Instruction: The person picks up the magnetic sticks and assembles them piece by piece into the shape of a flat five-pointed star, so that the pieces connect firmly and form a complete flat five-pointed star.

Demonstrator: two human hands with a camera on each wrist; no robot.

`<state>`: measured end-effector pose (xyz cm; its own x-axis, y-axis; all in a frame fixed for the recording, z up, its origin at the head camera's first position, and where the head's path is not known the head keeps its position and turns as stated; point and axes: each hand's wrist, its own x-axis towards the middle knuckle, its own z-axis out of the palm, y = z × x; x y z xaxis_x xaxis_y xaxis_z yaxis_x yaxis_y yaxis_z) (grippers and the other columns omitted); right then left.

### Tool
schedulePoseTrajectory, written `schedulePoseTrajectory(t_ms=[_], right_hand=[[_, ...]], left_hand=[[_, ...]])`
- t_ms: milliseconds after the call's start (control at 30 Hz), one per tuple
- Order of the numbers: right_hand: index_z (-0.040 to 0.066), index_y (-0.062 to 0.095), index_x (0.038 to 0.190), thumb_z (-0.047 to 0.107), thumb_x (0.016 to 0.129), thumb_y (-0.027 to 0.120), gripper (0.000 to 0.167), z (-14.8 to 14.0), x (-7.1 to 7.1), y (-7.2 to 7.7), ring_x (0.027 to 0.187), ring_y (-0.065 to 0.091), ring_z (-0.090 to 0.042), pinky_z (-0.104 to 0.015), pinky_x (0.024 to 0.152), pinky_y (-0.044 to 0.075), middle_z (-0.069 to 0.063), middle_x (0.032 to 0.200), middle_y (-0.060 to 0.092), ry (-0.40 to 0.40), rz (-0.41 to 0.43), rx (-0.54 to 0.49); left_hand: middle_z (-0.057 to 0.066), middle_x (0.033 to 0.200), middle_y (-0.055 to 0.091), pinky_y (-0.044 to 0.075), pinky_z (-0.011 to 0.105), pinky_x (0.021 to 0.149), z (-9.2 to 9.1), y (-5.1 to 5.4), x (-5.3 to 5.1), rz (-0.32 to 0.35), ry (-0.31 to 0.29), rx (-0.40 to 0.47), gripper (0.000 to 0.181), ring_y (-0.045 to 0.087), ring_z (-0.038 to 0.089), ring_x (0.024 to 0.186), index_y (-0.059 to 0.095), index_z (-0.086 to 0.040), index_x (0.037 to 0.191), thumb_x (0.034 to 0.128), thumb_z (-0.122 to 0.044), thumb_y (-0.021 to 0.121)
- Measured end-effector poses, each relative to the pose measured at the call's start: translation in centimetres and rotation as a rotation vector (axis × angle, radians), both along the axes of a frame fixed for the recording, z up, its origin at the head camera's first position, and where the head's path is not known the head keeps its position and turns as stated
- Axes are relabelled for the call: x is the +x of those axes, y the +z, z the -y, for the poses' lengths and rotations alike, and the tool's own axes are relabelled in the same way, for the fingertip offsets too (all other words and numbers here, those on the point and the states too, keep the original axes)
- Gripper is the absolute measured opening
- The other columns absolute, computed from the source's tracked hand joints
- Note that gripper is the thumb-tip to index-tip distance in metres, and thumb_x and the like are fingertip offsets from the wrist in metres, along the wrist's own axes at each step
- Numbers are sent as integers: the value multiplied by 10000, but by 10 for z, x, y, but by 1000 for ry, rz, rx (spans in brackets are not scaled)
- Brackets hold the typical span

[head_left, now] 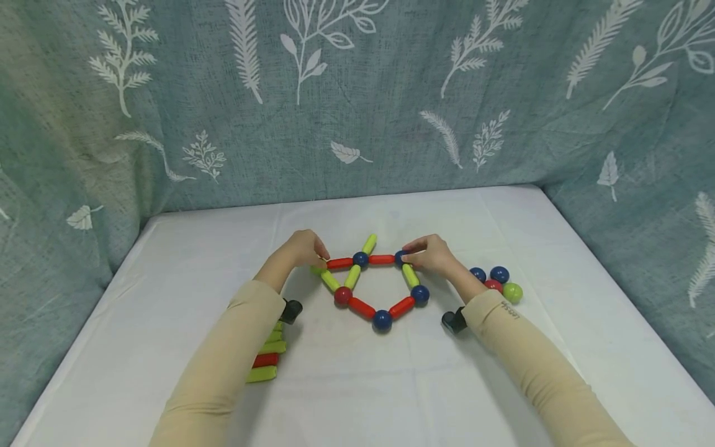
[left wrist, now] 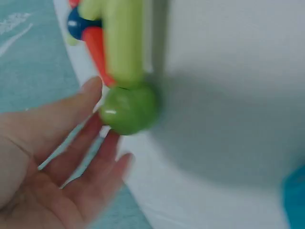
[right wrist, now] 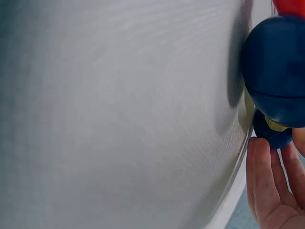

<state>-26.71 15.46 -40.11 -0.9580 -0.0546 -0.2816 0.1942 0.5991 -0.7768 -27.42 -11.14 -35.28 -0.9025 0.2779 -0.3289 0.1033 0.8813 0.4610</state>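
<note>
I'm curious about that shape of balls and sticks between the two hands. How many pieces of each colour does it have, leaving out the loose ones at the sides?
Blue balls: 4
Red ball: 1
Green ball: 1
Red sticks: 4
Yellow-green sticks: 4
Total: 14

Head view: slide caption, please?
Left hand holds a green ball, right hand a blue ball, on a ball-and-rod frame.
</note>
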Motion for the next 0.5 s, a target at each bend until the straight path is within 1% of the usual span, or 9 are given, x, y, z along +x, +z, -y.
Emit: schedulePoseTrajectory(t_ms=[100,233,367,433,500], right_hand=[[55,654,1100,158,833,674,287,2,0,-1,858,570,-187,-248,701,496,-141,1139,586,-10,2,4],[61,653,1105,156,834,675,288,4,0,0,880,558,-198,-257,720,495,-138,1150,581,-15,3,17],[49,643,1117,138,841,664,291,5,2,0,873,562,-199,-256,715,497,-149,1165,577,-10,-8,21],[42,631,1133,137,849,654,301,4,3,1,868,569,-205,-257,706,498,-153,1177,575,10,-19,28],[30,602,1173,147,861,640,336,1,5,1,899,582,-219,-263,712,504,-163,1201,563,59,-40,50]], left_hand=[[139,1004,656,444,385,866,8,-5,2,-23,19,27,178,556,283,995,709,-4,940,764,-26,711],[135,981,666,450,379,860,13,-11,2,-46,25,61,179,566,283,987,712,-8,944,767,-30,714],[133,978,667,446,379,862,14,-13,1,-55,30,77,176,560,284,989,715,-10,946,772,-36,712],[133,971,669,448,376,857,14,-14,1,-59,33,88,176,562,282,982,715,-7,942,768,-29,714],[137,965,670,453,372,849,13,-14,1,-64,32,93,174,567,283,974,714,2,938,765,-21,713]])
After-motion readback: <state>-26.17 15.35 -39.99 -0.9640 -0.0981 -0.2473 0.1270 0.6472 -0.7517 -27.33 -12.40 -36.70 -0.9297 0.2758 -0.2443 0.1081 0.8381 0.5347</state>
